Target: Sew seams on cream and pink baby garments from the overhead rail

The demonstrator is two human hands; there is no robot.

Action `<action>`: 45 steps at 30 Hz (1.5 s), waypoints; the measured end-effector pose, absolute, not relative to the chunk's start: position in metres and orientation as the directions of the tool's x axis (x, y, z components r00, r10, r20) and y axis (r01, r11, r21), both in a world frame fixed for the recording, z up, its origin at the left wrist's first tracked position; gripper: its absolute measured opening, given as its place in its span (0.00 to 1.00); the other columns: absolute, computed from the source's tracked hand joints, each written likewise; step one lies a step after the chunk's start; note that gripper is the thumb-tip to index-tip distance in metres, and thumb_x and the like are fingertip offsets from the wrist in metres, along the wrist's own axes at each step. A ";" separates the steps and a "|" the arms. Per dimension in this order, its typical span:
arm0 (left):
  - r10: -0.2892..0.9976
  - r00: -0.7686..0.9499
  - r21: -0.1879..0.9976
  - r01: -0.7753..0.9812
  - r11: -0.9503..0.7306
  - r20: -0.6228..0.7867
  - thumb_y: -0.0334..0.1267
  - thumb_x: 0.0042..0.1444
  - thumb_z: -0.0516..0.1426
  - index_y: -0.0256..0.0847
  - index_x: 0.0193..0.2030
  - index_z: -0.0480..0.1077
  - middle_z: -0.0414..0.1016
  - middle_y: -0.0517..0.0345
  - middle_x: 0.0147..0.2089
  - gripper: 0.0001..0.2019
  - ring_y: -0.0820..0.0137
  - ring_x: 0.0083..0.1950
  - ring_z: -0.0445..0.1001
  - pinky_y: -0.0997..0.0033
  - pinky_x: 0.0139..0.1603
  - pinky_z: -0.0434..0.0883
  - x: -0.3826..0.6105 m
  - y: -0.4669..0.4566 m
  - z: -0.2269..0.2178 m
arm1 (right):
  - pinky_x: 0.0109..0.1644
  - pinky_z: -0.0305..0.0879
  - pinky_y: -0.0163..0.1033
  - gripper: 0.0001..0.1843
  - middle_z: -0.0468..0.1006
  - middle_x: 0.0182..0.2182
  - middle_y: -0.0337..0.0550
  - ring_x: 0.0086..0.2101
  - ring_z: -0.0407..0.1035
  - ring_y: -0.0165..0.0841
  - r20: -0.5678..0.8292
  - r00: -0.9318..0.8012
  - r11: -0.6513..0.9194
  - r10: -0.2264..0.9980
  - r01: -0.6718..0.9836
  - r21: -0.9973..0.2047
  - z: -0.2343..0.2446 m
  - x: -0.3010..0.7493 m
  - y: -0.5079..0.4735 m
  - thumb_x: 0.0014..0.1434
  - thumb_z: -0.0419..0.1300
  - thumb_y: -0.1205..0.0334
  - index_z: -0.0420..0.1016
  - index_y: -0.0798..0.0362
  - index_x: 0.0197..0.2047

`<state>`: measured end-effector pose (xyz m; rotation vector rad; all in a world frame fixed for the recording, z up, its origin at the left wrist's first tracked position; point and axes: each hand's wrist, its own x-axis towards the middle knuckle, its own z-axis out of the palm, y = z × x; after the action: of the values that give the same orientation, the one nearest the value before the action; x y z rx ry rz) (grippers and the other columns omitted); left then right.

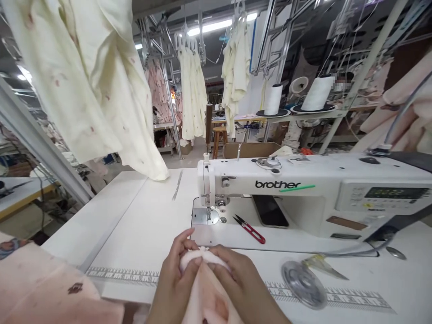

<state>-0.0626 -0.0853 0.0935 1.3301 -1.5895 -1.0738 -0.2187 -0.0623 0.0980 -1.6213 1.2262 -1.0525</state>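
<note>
Both my hands hold a soft pale pink garment piece [211,288] at the table's front edge, below the sewing machine's needle. My left hand [177,272] pinches its gathered top edge between thumb and fingers. Close beside it, my right hand [236,274] grips the same edge, thumb on the near face. The rest of the fabric hangs down towards me, out of view. The white sewing machine [303,175] stands just beyond, its presser foot [208,215] over the metal plate. Red thread snips [250,229] lie on the machine bed, right of the needle.
A phone [270,210] rests under the machine arm. A clear round dish [303,285] sits on the ruler tape [359,299] at right. Pink fabric [50,288] lies at lower left. Cream garments [91,90] hang low at upper left. Thread cones [317,93] stand behind the machine.
</note>
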 end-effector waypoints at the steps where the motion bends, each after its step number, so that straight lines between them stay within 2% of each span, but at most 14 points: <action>1: -0.971 -0.240 0.948 -0.313 0.059 -0.019 0.46 0.55 0.53 0.45 0.53 0.64 0.68 0.57 0.41 0.19 0.69 0.42 0.69 0.74 0.44 0.65 -0.061 -0.089 0.099 | 0.37 0.57 0.34 0.12 0.73 0.30 0.38 0.33 0.65 0.33 0.166 0.232 -0.223 -0.958 -0.244 -0.944 0.099 -0.223 -0.067 0.60 0.47 0.61 0.70 0.52 0.33; 3: -0.914 -0.402 0.939 -0.333 0.083 -0.062 0.47 0.55 0.53 0.45 0.50 0.68 0.67 0.57 0.40 0.17 0.70 0.42 0.68 0.74 0.43 0.64 -0.057 -0.096 0.111 | 0.38 0.57 0.34 0.12 0.73 0.30 0.38 0.33 0.65 0.33 0.185 0.334 -0.265 -0.924 -0.212 -0.941 0.101 -0.232 -0.076 0.60 0.47 0.62 0.71 0.52 0.33; 5: -0.899 -0.437 0.912 -0.381 0.152 -0.033 0.44 0.56 0.53 0.43 0.41 0.72 0.66 0.57 0.38 0.12 0.70 0.41 0.67 0.74 0.41 0.63 -0.055 -0.103 0.118 | 0.37 0.56 0.33 0.12 0.72 0.29 0.36 0.32 0.64 0.32 0.165 0.355 -0.253 -0.920 -0.220 -0.942 0.102 -0.238 -0.084 0.61 0.49 0.62 0.71 0.52 0.31; 8: -0.911 -0.412 0.901 -0.393 0.182 0.004 0.42 0.54 0.55 0.42 0.35 0.71 0.67 0.58 0.37 0.08 0.71 0.39 0.66 0.75 0.38 0.61 -0.058 -0.115 0.121 | 0.33 0.53 0.32 0.08 0.69 0.26 0.34 0.30 0.62 0.30 0.097 0.241 -0.145 -0.966 -0.192 -0.971 0.098 -0.239 -0.092 0.57 0.55 0.60 0.71 0.53 0.30; 11: -0.897 -0.431 0.935 -0.347 0.069 -0.094 0.44 0.50 0.58 0.39 0.31 0.69 0.66 0.61 0.29 0.10 0.74 0.32 0.64 0.77 0.32 0.59 -0.064 -0.134 0.117 | 0.30 0.51 0.32 0.10 0.64 0.24 0.33 0.28 0.58 0.29 0.060 0.107 -0.074 -0.993 -0.136 -0.988 0.089 -0.238 -0.100 0.53 0.58 0.55 0.68 0.53 0.27; 13: -0.882 -0.442 0.949 -0.315 -0.014 -0.160 0.47 0.45 0.61 0.36 0.28 0.68 0.64 0.63 0.25 0.14 0.75 0.28 0.62 0.77 0.30 0.58 -0.070 -0.151 0.110 | 0.30 0.51 0.32 0.13 0.64 0.23 0.33 0.28 0.58 0.29 0.069 0.032 -0.074 -0.997 -0.230 -0.970 0.081 -0.240 -0.109 0.55 0.56 0.53 0.66 0.53 0.26; 15: -0.860 -0.470 0.959 -0.272 -0.074 -0.200 0.48 0.42 0.62 0.35 0.28 0.68 0.67 0.60 0.26 0.16 0.74 0.29 0.65 0.76 0.30 0.61 -0.075 -0.169 0.100 | 0.30 0.51 0.32 0.14 0.64 0.23 0.33 0.27 0.58 0.29 0.069 -0.033 -0.050 -0.997 -0.389 -0.920 0.074 -0.242 -0.120 0.57 0.53 0.54 0.64 0.53 0.25; 17: -0.832 -0.507 0.949 -0.308 -0.068 -0.224 0.49 0.45 0.60 0.35 0.31 0.69 0.71 0.56 0.30 0.17 0.70 0.31 0.69 0.73 0.33 0.64 -0.080 -0.184 0.088 | 0.29 0.50 0.32 0.13 0.64 0.21 0.33 0.26 0.58 0.29 0.042 -0.092 0.011 -0.995 -0.512 -0.859 0.069 -0.245 -0.133 0.57 0.53 0.57 0.62 0.53 0.23; 20: -0.829 -0.516 0.879 -0.473 0.064 -0.217 0.47 0.51 0.53 0.36 0.35 0.71 0.74 0.54 0.34 0.15 0.66 0.37 0.71 0.71 0.37 0.65 -0.085 -0.202 0.072 | 0.28 0.46 0.33 0.13 0.63 0.19 0.33 0.24 0.57 0.29 -0.010 -0.155 0.105 -0.988 -0.616 -0.780 0.063 -0.247 -0.152 0.54 0.55 0.63 0.60 0.53 0.20; 23: -0.864 -0.467 0.799 -0.584 0.143 -0.186 0.41 0.51 0.52 0.38 0.33 0.71 0.74 0.56 0.35 0.11 0.65 0.39 0.70 0.70 0.40 0.63 -0.089 -0.214 0.063 | 0.28 0.45 0.34 0.10 0.65 0.19 0.35 0.24 0.58 0.30 -0.065 -0.191 0.182 -0.979 -0.699 -0.692 0.059 -0.248 -0.169 0.51 0.57 0.65 0.63 0.53 0.20; 27: -0.905 -0.385 0.694 -0.701 0.161 -0.180 0.37 0.48 0.52 0.40 0.30 0.70 0.74 0.56 0.34 0.07 0.64 0.37 0.70 0.69 0.38 0.61 -0.098 -0.224 0.060 | 0.28 0.47 0.34 0.04 0.71 0.23 0.39 0.27 0.64 0.34 -0.138 -0.230 0.266 -0.963 -0.754 -0.601 0.053 -0.248 -0.183 0.51 0.57 0.64 0.70 0.53 0.26; 32: -0.927 -0.322 0.634 -0.762 0.133 -0.193 0.35 0.48 0.50 0.41 0.30 0.68 0.73 0.58 0.31 0.06 0.65 0.36 0.71 0.71 0.34 0.60 -0.108 -0.228 0.063 | 0.28 0.50 0.34 0.06 0.73 0.25 0.40 0.28 0.65 0.33 -0.121 -0.253 0.277 -0.960 -0.784 -0.555 0.051 -0.247 -0.187 0.56 0.54 0.64 0.71 0.52 0.29; 37: -0.937 -0.294 0.609 -0.784 0.124 -0.188 0.36 0.50 0.50 0.42 0.30 0.67 0.73 0.59 0.29 0.06 0.66 0.34 0.71 0.72 0.31 0.60 -0.111 -0.227 0.064 | 0.27 0.50 0.33 0.05 0.72 0.24 0.39 0.24 0.64 0.31 -0.082 -0.264 0.265 -0.961 -0.798 -0.542 0.048 -0.245 -0.188 0.54 0.55 0.67 0.70 0.53 0.27; 45: -0.935 -0.314 0.608 -0.779 0.154 -0.166 0.35 0.51 0.49 0.42 0.30 0.67 0.72 0.59 0.30 0.06 0.67 0.35 0.71 0.73 0.31 0.60 -0.108 -0.229 0.061 | 0.27 0.49 0.33 0.05 0.73 0.24 0.39 0.25 0.65 0.32 -0.009 -0.276 0.239 -0.961 -0.815 -0.527 0.040 -0.244 -0.187 0.54 0.55 0.65 0.70 0.53 0.28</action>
<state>-0.1080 -0.2289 0.0610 1.6655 -2.1819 -0.9029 -0.2444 -0.1871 0.0400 -1.6422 2.1867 -0.6149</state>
